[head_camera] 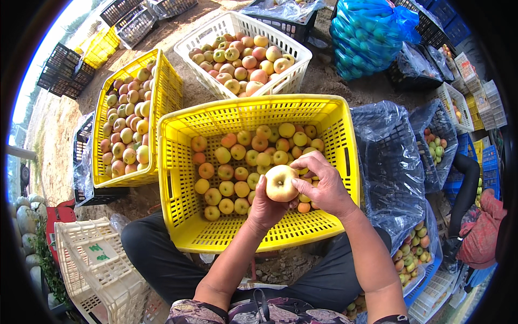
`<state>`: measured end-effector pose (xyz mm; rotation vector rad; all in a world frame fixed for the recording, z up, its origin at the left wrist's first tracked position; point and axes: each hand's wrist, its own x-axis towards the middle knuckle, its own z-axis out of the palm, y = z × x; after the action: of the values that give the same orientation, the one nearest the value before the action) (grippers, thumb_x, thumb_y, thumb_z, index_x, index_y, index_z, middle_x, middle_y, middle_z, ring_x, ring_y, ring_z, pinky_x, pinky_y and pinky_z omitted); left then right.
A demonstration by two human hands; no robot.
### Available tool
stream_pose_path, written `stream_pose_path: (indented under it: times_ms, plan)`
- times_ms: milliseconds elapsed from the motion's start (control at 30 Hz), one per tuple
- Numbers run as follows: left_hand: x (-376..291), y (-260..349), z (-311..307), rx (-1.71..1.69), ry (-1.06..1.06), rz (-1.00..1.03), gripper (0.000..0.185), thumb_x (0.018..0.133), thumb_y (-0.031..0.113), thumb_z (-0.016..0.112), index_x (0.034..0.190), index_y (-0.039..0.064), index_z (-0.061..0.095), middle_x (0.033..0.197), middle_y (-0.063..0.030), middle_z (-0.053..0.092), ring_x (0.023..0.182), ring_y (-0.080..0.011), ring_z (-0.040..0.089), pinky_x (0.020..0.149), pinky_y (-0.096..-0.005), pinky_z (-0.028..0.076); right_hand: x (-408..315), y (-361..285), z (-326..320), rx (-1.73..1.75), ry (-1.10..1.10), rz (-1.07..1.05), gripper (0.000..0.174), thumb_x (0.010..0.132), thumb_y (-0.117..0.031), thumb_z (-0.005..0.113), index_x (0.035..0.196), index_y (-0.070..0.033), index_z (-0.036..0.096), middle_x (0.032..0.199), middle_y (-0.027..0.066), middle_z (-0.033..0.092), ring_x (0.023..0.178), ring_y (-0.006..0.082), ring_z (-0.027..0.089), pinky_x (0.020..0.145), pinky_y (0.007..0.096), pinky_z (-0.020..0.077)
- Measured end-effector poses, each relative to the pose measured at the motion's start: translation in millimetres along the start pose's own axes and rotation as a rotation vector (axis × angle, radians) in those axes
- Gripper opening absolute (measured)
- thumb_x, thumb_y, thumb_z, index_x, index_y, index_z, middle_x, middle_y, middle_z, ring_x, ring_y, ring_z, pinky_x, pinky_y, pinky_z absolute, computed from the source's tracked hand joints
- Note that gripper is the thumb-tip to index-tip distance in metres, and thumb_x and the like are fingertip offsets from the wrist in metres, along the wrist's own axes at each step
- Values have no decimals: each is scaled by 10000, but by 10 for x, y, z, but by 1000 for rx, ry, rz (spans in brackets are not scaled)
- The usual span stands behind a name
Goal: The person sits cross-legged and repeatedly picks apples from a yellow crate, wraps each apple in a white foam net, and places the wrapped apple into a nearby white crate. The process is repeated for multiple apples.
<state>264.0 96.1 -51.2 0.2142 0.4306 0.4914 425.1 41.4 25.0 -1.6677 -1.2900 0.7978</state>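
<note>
A pale yellow apple (281, 183), stem facing up, is held above a large yellow plastic crate (259, 101). My left hand (267, 208) cups it from below, with the thumb along its left side. On the apple's right, the thumb and a fingertip of my right hand (323, 184) press against its edge. Beneath my hands, many yellow and reddish apples (226, 187) cover much of the crate's floor. Part of that fruit is hidden behind my hands and the held apple.
A white crate (301, 60) of apples stands ahead; another yellow crate (168, 87) of apples is left. To the right sits a dark crate lined with clear plastic (388, 162). A blue bag of fruit (364, 40) stands far right. A co-worker's red-clothed body (479, 239) shows at right.
</note>
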Motion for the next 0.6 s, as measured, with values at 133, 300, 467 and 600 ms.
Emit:
stream_pose_path:
  times_ms: [133, 300, 467, 600]
  plan:
    - [31, -93, 1, 47, 77, 5, 759, 924, 708, 563, 1357, 87, 523, 1154, -72, 658, 962, -184, 658, 779, -333, 549, -8, 0, 34, -177, 18, -173, 214, 766, -98, 775, 973, -80, 724, 999, 71, 618, 989, 266, 615, 898, 391, 516]
    - [59, -128, -59, 46, 36, -23, 754, 931, 698, 564, 1371, 88, 509, 1188, -75, 645, 1005, -190, 654, 809, -344, 550, 3, 47, 78, -317, 45, -257, 144, 758, -42, 752, 890, -79, 708, 913, 54, 590, 907, 265, 589, 828, 400, 504]
    - [54, -129, -43, 6, -26, -72, 796, 891, 741, 579, 1361, 102, 510, 1156, -68, 639, 960, -193, 641, 798, -329, 522, 12, 47, 120, -122, 91, -211, 123, 780, -3, 737, 879, -59, 690, 917, 67, 605, 903, 268, 590, 826, 378, 506]
    - [31, -146, -21, -32, -3, -78, 821, 865, 755, 604, 1368, 114, 504, 1154, -60, 635, 964, -192, 636, 799, -322, 511, 16, 37, 132, -62, 90, -142, 112, 792, -6, 739, 887, -47, 695, 924, 77, 621, 916, 272, 602, 837, 373, 507]
